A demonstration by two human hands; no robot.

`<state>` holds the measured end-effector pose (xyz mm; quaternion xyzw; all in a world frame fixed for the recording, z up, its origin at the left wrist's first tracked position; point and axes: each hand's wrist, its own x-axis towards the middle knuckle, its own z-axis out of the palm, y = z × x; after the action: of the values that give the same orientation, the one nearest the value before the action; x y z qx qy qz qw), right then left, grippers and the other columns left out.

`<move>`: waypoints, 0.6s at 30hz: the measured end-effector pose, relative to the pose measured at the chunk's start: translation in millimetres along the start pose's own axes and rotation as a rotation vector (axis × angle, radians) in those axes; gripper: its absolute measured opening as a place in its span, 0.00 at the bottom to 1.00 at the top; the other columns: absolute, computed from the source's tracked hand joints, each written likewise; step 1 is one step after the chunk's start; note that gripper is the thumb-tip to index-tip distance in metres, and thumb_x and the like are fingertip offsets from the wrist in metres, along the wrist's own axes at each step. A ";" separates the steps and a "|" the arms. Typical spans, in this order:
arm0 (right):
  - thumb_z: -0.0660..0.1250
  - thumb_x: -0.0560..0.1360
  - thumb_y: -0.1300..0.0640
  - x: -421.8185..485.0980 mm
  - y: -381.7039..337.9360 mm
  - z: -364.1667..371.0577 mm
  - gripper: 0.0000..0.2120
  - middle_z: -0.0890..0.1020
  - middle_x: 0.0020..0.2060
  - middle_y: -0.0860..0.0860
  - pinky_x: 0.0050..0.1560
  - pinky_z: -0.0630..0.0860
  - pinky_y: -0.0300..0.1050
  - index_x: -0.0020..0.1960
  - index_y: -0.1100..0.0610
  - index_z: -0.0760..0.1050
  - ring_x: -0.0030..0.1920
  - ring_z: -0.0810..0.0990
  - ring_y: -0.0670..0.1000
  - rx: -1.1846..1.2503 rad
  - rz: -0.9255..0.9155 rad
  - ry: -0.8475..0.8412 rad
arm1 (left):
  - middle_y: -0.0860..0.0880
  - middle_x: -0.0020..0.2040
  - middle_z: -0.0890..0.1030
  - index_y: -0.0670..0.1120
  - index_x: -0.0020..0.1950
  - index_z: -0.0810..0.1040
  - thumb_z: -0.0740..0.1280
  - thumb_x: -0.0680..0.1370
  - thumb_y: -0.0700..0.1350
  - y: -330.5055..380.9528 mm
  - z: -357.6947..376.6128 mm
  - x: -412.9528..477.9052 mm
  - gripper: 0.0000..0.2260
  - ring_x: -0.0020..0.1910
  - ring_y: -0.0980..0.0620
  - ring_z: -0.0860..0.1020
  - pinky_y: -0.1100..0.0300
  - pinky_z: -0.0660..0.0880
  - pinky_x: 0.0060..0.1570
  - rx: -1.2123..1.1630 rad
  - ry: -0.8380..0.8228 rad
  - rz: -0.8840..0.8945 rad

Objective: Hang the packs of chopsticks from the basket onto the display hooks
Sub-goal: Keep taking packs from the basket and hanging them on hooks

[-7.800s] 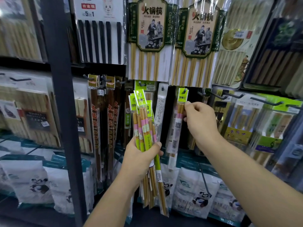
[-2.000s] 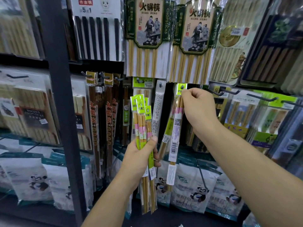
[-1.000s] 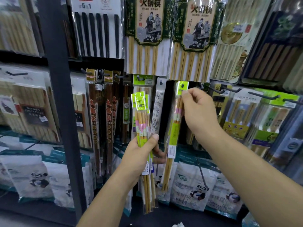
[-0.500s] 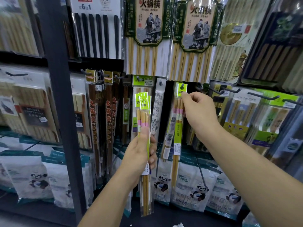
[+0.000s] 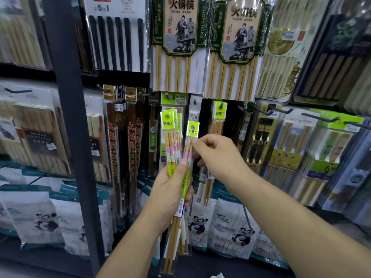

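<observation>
My left hand [image 5: 170, 189] grips a bundle of chopstick packs [image 5: 171, 141] with lime-green header cards, held upright in front of the display. My right hand [image 5: 218, 157] pinches the top of one pack [image 5: 192, 128] at the bundle's right side, just below its green card. Further back, a pack of the same kind [image 5: 219, 111] hangs from a display hook [image 5: 221, 105], apart from both hands. The basket is out of view.
Dark vertical shelf post [image 5: 68, 117] stands at left. Large bamboo chopstick packs [image 5: 180, 47] hang above. Bare hooks [image 5: 281, 111] stick out at right over green-carded packs. Panda-printed bags [image 5: 230, 227] line the lower shelf.
My right hand let go of the pack now hanging on the hook and came down left to the bundle, where it pinches another pack. The left hand stayed about in place.
</observation>
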<state>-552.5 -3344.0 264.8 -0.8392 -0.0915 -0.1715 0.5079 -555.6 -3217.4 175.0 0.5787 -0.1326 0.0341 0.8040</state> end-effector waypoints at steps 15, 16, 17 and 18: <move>0.65 0.81 0.57 19.5 -10.9 -23.0 0.16 0.74 0.26 0.47 0.25 0.66 0.36 0.35 0.56 0.76 0.26 0.69 0.46 0.313 -0.034 0.257 | 0.46 0.36 0.79 0.44 0.44 0.76 0.66 0.76 0.62 2.9 3.2 -2.7 0.20 0.31 0.52 0.77 0.59 0.74 0.26 0.003 0.054 -0.041; 0.64 0.82 0.57 21.5 -10.4 -24.6 0.18 0.72 0.25 0.46 0.25 0.65 0.36 0.33 0.57 0.74 0.25 0.68 0.45 0.307 -0.036 0.274 | 0.46 0.36 0.78 0.44 0.44 0.76 0.66 0.75 0.63 3.4 2.8 -2.6 0.21 0.31 0.52 0.76 0.59 0.73 0.26 0.001 0.042 -0.043; 0.63 0.82 0.56 22.9 -9.6 -25.4 0.20 0.71 0.24 0.44 0.25 0.65 0.35 0.31 0.55 0.73 0.24 0.67 0.44 0.309 -0.039 0.288 | 0.46 0.35 0.77 0.45 0.43 0.76 0.66 0.75 0.63 3.3 2.3 -2.6 0.20 0.30 0.52 0.75 0.59 0.72 0.26 0.002 0.033 -0.045; 0.63 0.83 0.57 24.1 -8.7 -25.8 0.22 0.70 0.23 0.44 0.25 0.66 0.35 0.29 0.53 0.71 0.23 0.67 0.43 0.315 -0.042 0.298 | 0.47 0.35 0.77 0.45 0.43 0.76 0.66 0.75 0.63 2.3 1.3 -1.7 0.20 0.30 0.52 0.74 0.59 0.72 0.26 0.006 0.027 -0.048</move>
<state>-538.1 -3363.3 292.2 -0.7128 -0.0585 -0.2878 0.6369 -558.0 -3217.7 177.0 0.5836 -0.1077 0.0229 0.8045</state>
